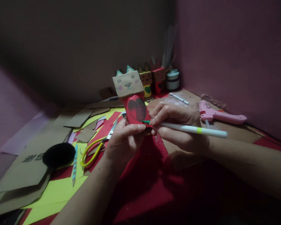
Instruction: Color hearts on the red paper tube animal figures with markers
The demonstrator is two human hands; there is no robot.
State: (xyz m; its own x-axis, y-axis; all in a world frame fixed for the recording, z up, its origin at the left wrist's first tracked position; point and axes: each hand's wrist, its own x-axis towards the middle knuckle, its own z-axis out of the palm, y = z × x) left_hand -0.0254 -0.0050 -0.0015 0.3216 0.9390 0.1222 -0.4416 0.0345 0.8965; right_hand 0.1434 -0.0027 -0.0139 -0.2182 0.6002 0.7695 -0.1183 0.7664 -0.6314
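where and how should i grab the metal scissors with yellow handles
Likely best by the yellow handle loops, coming from the near left: the loops point toward the wearer and leftward, while the pointed metal blades face away, close beside the left hand.

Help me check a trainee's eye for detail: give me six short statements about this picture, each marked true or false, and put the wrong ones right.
1. The right hand holds a pen with a green tip. True.
2. The left hand holds the scissors. False: it holds the figure with the cat-like face; the scissors lie among paper scraps.
3. A dark heart shows on that figure's red body. True.
4. The glue gun is blue. False: it is pink.
5. The yellow figure at the back lies flat. False: it stands upright.
6. The jar stands at the back, to the right of the yellow figure. True.
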